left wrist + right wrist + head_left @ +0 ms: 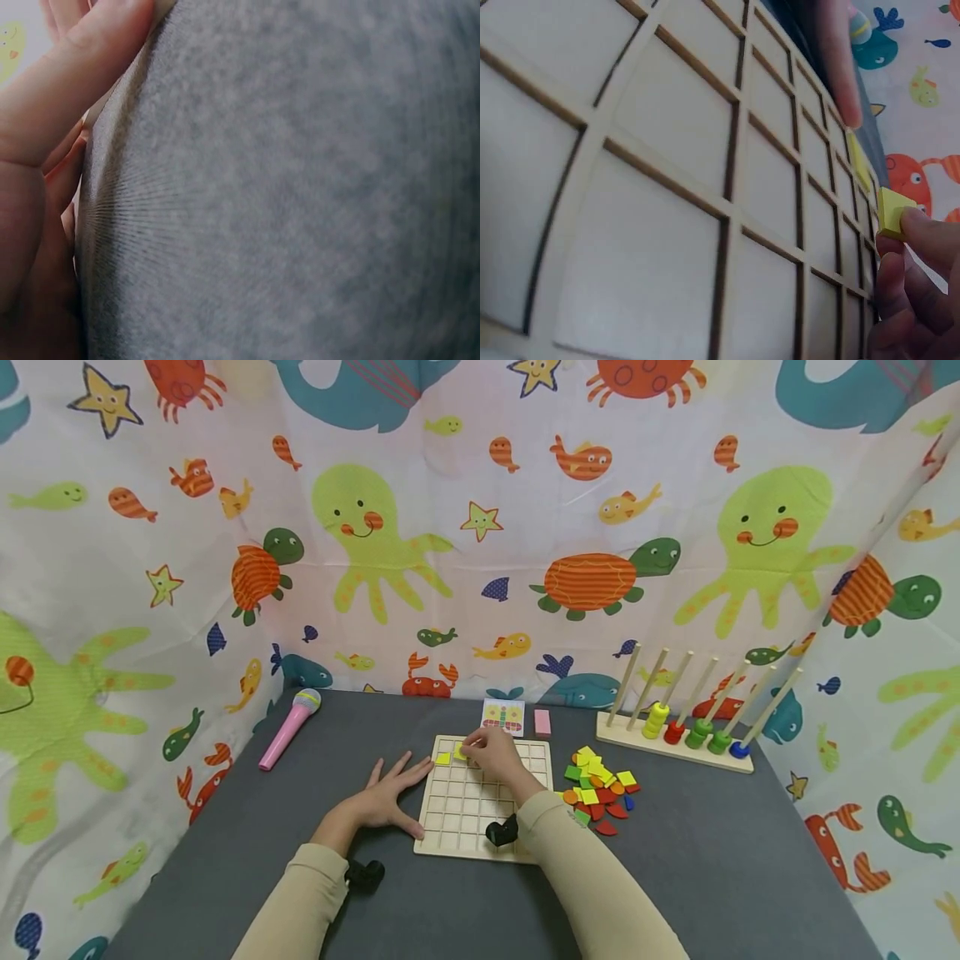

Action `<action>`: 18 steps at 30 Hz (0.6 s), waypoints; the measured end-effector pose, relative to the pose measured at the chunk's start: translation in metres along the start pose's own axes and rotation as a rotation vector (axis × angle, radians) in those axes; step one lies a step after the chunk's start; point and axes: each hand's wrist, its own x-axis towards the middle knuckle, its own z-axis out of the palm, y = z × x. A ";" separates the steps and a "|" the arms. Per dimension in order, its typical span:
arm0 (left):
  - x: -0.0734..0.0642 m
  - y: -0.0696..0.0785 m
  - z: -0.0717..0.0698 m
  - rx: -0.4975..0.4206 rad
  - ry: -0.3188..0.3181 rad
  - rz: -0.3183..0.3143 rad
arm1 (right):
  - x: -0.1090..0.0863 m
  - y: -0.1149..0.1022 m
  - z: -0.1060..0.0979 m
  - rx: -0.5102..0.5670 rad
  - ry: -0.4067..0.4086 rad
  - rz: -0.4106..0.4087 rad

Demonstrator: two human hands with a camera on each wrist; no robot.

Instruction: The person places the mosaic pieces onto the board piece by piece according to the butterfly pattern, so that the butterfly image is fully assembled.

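A wooden grid board [459,823] lies on the dark grey table, divided into square cells by raised strips. My right hand [497,756] is over its upper part and pinches a yellow square tile [891,212] between thumb and fingers. One yellow tile [443,759] lies in a cell near the top left corner, just left of that hand. With fingers spread, my left hand [382,800] rests at the board's left edge, its thumb and a fingertip touching the edge. In the left wrist view, the thumb [67,82] and grey table surface fill most of the picture.
Right of the board lies a loose pile of coloured pieces [597,777]. Behind it are a patterned card [503,717] and a pink block [542,722]. A pegged wooden stacker [675,743] with rings stands back right; a pink toy microphone [291,729] lies at the left.
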 end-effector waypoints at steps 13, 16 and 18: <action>0.002 -0.005 0.003 -0.007 0.021 0.015 | 0.005 -0.002 0.012 -0.172 -0.011 0.035; 0.004 -0.010 0.004 0.012 0.013 -0.003 | 0.005 -0.001 0.013 -0.179 -0.010 0.035; 0.005 -0.011 0.004 0.016 0.005 -0.009 | 0.005 -0.001 0.014 -0.183 -0.012 0.028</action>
